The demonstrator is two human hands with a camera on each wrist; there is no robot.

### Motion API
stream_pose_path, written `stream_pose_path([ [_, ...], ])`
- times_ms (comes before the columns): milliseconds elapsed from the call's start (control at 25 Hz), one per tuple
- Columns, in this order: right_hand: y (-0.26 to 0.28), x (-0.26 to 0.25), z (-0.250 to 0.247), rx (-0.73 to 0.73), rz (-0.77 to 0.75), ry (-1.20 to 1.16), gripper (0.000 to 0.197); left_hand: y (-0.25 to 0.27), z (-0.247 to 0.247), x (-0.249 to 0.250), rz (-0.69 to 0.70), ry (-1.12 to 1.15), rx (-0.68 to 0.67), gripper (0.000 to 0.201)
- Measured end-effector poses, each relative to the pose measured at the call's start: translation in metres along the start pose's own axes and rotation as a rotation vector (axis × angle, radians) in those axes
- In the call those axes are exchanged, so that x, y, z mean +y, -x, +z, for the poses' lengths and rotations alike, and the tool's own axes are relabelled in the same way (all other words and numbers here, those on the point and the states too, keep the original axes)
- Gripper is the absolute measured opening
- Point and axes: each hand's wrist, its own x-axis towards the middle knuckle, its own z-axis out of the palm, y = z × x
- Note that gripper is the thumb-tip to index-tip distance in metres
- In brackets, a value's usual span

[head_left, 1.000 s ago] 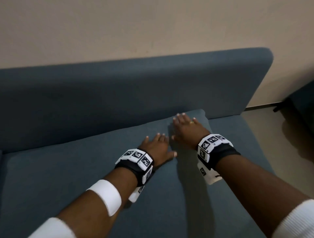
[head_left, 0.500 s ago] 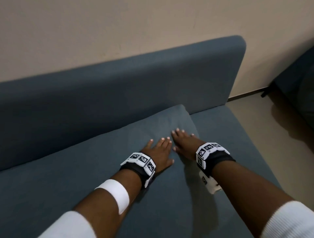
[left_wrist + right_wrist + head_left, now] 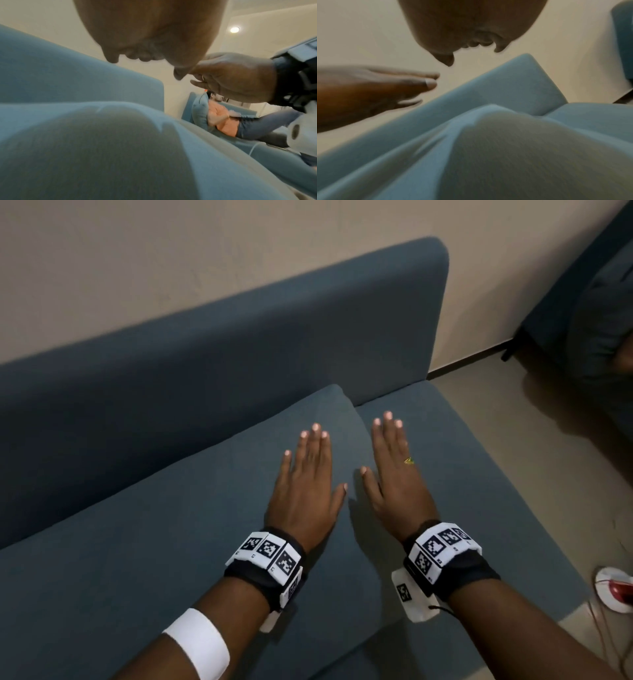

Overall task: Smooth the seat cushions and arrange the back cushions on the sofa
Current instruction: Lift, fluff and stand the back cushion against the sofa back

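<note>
A blue-grey sofa fills the head view, with its backrest (image 3: 239, 344) against the wall. A long seat cushion (image 3: 154, 542) lies on it, and a lower seat part (image 3: 486, 501) shows to its right. My left hand (image 3: 308, 474) is flat with straight fingers over the cushion's right end. My right hand (image 3: 394, 474) is flat beside it, over the cushion's right edge. In the wrist views each palm, left (image 3: 145, 33) and right (image 3: 471, 27), hangs a little above the fabric with its shadow underneath. Neither hand holds anything. No loose back cushions are in view.
The beige floor (image 3: 548, 446) runs along the sofa's right end. Another blue sofa (image 3: 596, 302) stands at the far right. A red and white object (image 3: 616, 590) with a thin cable lies on the floor. In the left wrist view a person in an orange shirt (image 3: 223, 121) sits on that sofa.
Both hands slid back from the cushion's rear right corner towards its front. They now sit a little further apart and raised off the fabric. The view has swung right.
</note>
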Motion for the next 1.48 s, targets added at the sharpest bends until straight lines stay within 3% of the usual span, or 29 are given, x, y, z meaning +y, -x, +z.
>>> stream_pose_path([
  [120,0.028,0.012,0.022,-0.302,-0.032,0.206,0.105,0.026,0.018,0.006,0.046,-0.196,-0.26,0.089],
  [160,0.029,0.013,0.018,-0.221,0.004,0.151,0.097,0.028,0.018,0.006,0.031,-0.148,-0.195,0.089],
  [240,0.036,0.008,0.005,0.056,0.043,0.02,0.077,0.032,0.009,0.015,-0.018,-0.037,0.076,0.086],
  [280,0.043,0.004,0.003,0.079,0.026,0.003,0.074,0.038,0.01,0.02,-0.025,-0.043,0.101,0.086],
  [400,0.07,0.017,0.035,-0.255,-0.005,0.198,0.083,0.069,0.034,0.026,0.026,-0.185,-0.191,0.089],
  [440,0.076,0.02,0.037,-0.282,0.031,0.156,0.083,0.073,0.039,0.026,0.029,-0.184,-0.198,0.09],
  [560,0.091,0.015,0.027,0.194,0.107,-0.024,0.077,0.082,0.036,0.036,0.009,-0.058,0.081,0.086],
  [600,0.102,0.012,0.03,0.216,0.085,-0.038,0.075,0.09,0.041,0.037,0.026,-0.081,0.115,0.086],
  [720,0.14,0.02,0.065,-0.168,0.043,0.172,0.085,0.118,0.066,0.037,0.082,-0.206,-0.15,0.091],
  [760,0.147,0.023,0.067,-0.171,0.096,0.128,0.085,0.125,0.068,0.041,0.078,-0.195,-0.1,0.09],
  [840,0.165,0.024,0.062,0.132,0.14,0.016,0.079,0.142,0.067,0.057,0.078,-0.128,0.072,0.085],
  [880,0.173,0.025,0.063,0.2,0.148,0.014,0.076,0.149,0.076,0.059,0.123,-0.145,0.128,0.084],
  [960,0.197,0.023,0.079,-0.024,0.084,0.105,0.086,0.171,0.105,0.057,0.226,-0.217,0.051,0.09],
  [1000,0.212,0.027,0.093,-0.179,0.097,0.156,0.095,0.182,0.119,0.057,0.225,-0.246,-0.028,0.096],
  [1040,0.222,0.026,0.102,-0.225,0.13,0.147,0.099,0.193,0.13,0.056,0.194,-0.244,-0.052,0.099],
  [1120,0.229,0.018,0.102,-0.021,0.161,0.032,0.091,0.206,0.135,0.065,0.141,-0.193,-0.015,0.095],
  [1160,0.232,0.013,0.102,0.059,0.145,0.082,0.087,0.211,0.136,0.068,0.116,-0.187,0.006,0.093],
  [1200,0.233,0.012,0.104,0.056,0.082,0.109,0.087,0.216,0.138,0.069,0.097,-0.189,0.031,0.094],
  [1320,0.242,0.012,0.119,-0.196,-0.095,0.208,0.096,0.233,0.143,0.059,0.054,-0.178,-0.019,0.111],
  [1400,0.234,-0.002,0.113,-0.017,-0.038,0.096,0.092,0.239,0.136,0.056,0.012,-0.181,0.063,0.109],
  [1480,0.223,-0.021,0.11,0.206,-0.031,0.129,0.088,0.242,0.13,0.047,-0.101,-0.18,0.145,0.101],
])
